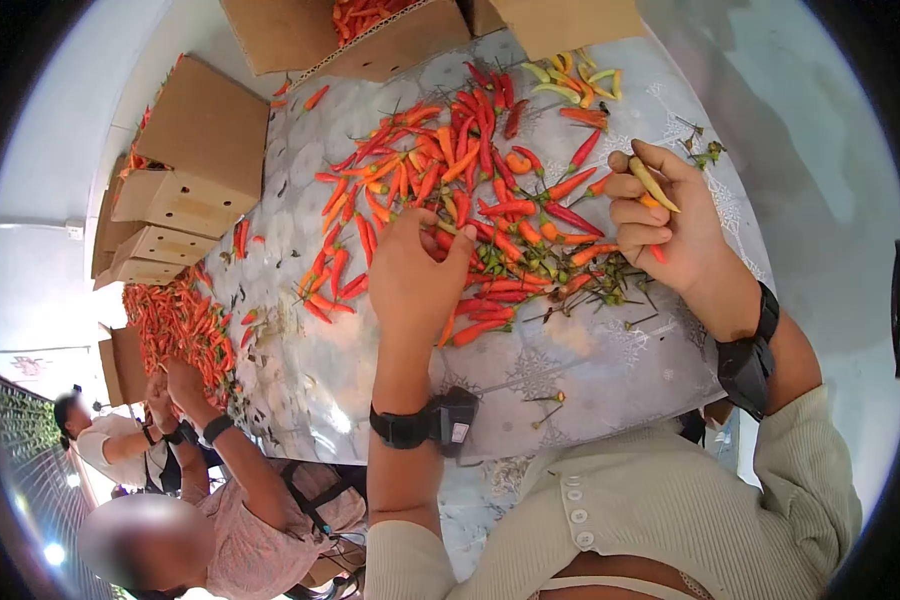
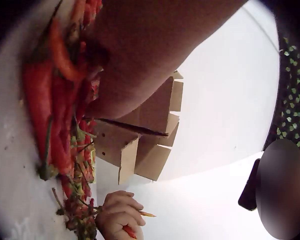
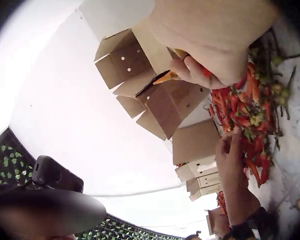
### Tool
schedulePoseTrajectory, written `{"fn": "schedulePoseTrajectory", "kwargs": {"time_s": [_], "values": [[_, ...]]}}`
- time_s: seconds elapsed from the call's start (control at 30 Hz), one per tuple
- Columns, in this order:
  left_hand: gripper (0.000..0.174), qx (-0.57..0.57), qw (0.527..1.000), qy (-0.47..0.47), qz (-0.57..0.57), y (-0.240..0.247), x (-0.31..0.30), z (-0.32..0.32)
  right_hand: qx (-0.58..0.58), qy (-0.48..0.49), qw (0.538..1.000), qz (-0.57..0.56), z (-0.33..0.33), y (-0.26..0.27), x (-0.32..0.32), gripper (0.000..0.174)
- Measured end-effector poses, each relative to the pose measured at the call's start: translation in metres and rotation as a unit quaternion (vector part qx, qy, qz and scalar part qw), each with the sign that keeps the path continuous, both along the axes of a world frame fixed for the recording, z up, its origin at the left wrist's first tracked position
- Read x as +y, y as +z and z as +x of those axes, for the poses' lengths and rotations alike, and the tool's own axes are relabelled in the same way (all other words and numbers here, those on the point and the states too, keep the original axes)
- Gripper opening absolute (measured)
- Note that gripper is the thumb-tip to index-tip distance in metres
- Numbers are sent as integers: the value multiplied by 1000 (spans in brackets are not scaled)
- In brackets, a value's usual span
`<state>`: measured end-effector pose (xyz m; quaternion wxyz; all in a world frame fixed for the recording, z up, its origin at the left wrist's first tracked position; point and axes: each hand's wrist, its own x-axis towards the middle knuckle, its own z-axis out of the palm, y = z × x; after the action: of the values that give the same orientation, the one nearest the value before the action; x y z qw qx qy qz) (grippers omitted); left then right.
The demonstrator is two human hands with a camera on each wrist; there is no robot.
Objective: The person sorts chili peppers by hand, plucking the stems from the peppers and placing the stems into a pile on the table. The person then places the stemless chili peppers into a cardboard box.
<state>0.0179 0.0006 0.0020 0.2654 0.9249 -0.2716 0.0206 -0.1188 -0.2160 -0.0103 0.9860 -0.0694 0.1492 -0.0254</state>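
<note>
Red and orange chili peppers [image 1: 510,208] lie in a loose pile on the patterned tablecloth [image 1: 530,380]. My left hand [image 1: 415,265] is down in the pile, its thumb and forefinger pinching a pale olive pepper [image 1: 446,226]. To the right of the pile my right hand [image 1: 675,220] is raised, palm up, with its fingers curled round several peppers; a yellowish one [image 1: 653,184] sticks out near the fingertips and a red tip [image 1: 658,254] shows at the palm. In the right wrist view an orange tip [image 3: 166,77] pokes out of the right hand [image 3: 200,70].
Green stems [image 1: 610,285] lie by the pile's near right edge, yellow peppers [image 1: 575,78] at its back. Cardboard boxes stand at the back [image 1: 400,45] and left [image 1: 205,140]. Another heap of red peppers [image 1: 175,320] is at far left, where two people [image 1: 260,540] work.
</note>
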Motion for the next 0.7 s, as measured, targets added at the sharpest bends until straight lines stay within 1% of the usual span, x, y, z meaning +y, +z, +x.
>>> {"fn": "schedulePoseTrajectory", "kwargs": {"time_s": [0.1,0.2,0.3,0.4,0.5,0.6,0.67,0.7], "values": [[32,-5,1000,-6,10,-3,2,1,-75,38,996,26,0,-6,-1,25],[31,-2,997,-62,-36,-6,5,-1,-51,16,998,20,0,-3,3,26],[31,4,998,-67,-6,-2,6,-2,-32,6,999,26,2,-6,3,26],[26,-13,995,-96,-10,-5,8,2,-27,7,999,20,3,-7,3,26],[21,-38,986,-114,-113,-9,6,6,-10,-12,1000,14,4,-9,4,26],[17,116,965,-101,-211,-2,4,3,84,-19,995,-49,5,1,7,27],[18,274,916,-106,-274,10,2,-7,82,-1,994,-77,5,-1,8,29],[18,317,895,-114,-291,10,1,-10,82,9,993,-90,6,0,10,30]]}}
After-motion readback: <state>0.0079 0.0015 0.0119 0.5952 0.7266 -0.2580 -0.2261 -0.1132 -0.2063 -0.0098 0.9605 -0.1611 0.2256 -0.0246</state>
